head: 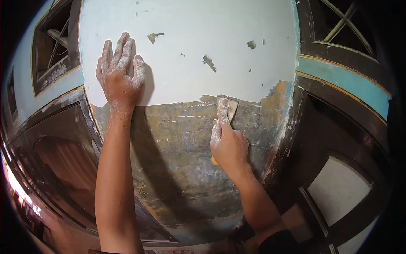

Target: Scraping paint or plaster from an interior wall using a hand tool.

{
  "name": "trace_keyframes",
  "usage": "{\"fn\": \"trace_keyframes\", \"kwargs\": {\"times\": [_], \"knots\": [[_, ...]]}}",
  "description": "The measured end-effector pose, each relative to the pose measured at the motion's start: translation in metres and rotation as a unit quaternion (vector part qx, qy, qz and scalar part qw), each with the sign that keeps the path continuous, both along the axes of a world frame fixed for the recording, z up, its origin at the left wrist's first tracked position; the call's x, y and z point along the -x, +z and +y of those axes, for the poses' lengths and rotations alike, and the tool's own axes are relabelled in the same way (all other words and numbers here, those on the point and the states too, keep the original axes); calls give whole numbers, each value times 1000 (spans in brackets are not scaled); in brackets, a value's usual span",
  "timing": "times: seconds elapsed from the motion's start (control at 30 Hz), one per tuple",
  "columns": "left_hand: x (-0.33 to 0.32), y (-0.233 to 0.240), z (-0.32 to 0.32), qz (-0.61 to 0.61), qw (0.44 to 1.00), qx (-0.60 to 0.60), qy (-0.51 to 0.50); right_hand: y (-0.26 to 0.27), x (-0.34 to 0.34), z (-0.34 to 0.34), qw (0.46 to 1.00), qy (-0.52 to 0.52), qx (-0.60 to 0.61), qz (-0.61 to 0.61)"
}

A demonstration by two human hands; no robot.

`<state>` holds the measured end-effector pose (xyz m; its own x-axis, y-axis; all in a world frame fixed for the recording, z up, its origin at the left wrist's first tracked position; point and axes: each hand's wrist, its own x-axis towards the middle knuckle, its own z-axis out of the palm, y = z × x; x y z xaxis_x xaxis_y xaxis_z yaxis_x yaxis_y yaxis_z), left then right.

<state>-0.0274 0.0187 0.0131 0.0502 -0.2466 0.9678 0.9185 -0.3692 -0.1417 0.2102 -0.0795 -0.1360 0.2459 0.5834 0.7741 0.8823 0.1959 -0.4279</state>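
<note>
My right hand (231,143) grips a putty knife, its index finger stretched along the flat metal blade (233,108). A bit of yellow handle (214,161) shows below the palm; the rest is hidden in the hand. The blade's edge rests at the ragged border between the white paint layer (190,79) above and the bare, brownish-grey wall (190,143) below. My left hand (122,73), dusted with white powder, lies flat on the white paint with the fingers somewhat apart and holds nothing.
Several small chipped patches (209,63) mark the white paint. Dark wooden frames flank the wall: a door with a curtained pane (68,158) at left and a dark doorway (336,127) at right. Pale panels (337,190) stand at lower right. Turquoise strips (345,84) border the frames.
</note>
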Motion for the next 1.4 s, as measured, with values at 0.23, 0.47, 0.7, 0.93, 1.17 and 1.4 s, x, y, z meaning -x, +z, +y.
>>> {"fn": "trace_keyframes", "kwargs": {"times": [0.23, 0.47, 0.7, 0.93, 1.17, 1.4], "knots": [[-1, -1, 1, -6, 1000, 3, 5, 4, 3, -1, 1000, 5, 4, -3], [0, -1, 1, -6, 1000, 7, 8, 1, 3, 3, 1000, 2, 1, -12], [-2, -1, -1, -10, 1000, -1, 8, -1, 1, 5, 1000, 18, -14, -19], [-1, -6, -3, -20, 999, 34, 20, -13, -21, -2, 972, 228, -32, 57], [-41, -51, -57, 45, 994, 88, -41, -28, -51, 7, 829, 502, -67, 240], [-121, -105, -133, -3, 815, 458, -355, -31, -21, 14, 799, 546, -160, 196]]}}
